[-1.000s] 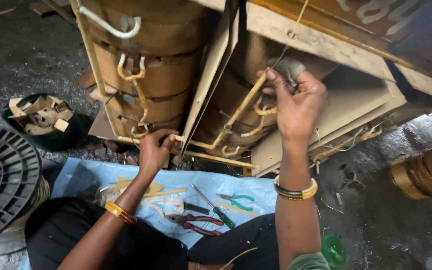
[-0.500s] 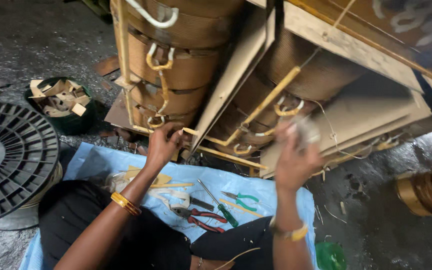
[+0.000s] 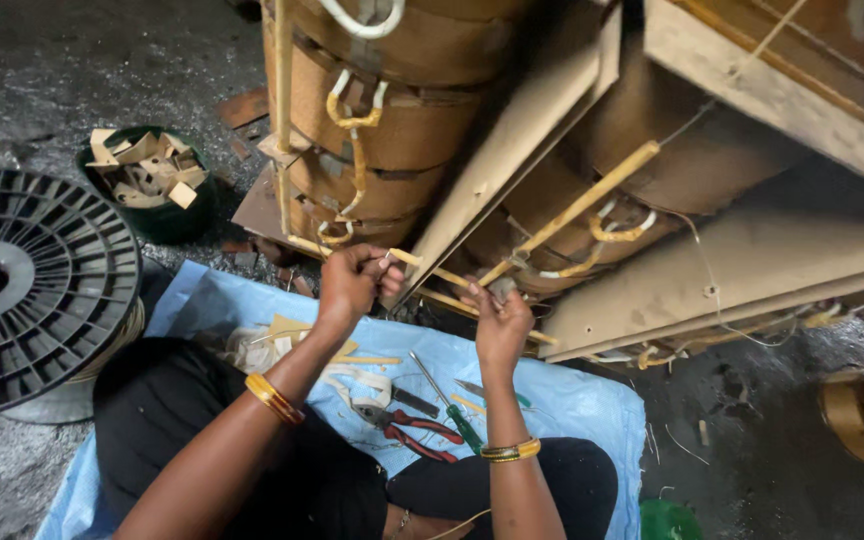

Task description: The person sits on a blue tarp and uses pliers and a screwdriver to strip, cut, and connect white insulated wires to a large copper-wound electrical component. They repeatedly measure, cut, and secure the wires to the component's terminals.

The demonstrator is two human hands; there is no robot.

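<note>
- Sleeved lead (image 3: pixel 422 262) – thin yellow-tan strip at the lower front of the big paper-wrapped coil assembly (image 3: pixel 402 120), just above the top edge of the blue sheet (image 3: pixel 572 395) on the floor.
- Left hand (image 3: pixel 352 282): fingers clenched round the lead's left end, pinching it; gold bangles on the wrist.
- Right hand (image 3: pixel 500 318): fingers curled at the spot where the lead meets a long diagonal yellow rod (image 3: pixel 572 210); looks like gripping a small grey piece, can't tell exactly what.
- Both hands near each other, lead running between them.
- On the sheet, approx. mid, below the hands: red-handled pliers (image 3: pixel 414 432), green-handled screwdriver (image 3: pixel 452 410), a white tape roll (image 3: pixel 367 388), tan paper strips.
- Person's black-clad legs cover the sheet's lower part.
- Floor, left of the sheet: black plastic spool (image 3: pixel 37 290) lying flat; behind it a dark green bowl (image 3: pixel 167 215) full of card scraps.
- More coils w/ white & yellow looped leads to the right, behind slanted board panels.
</note>
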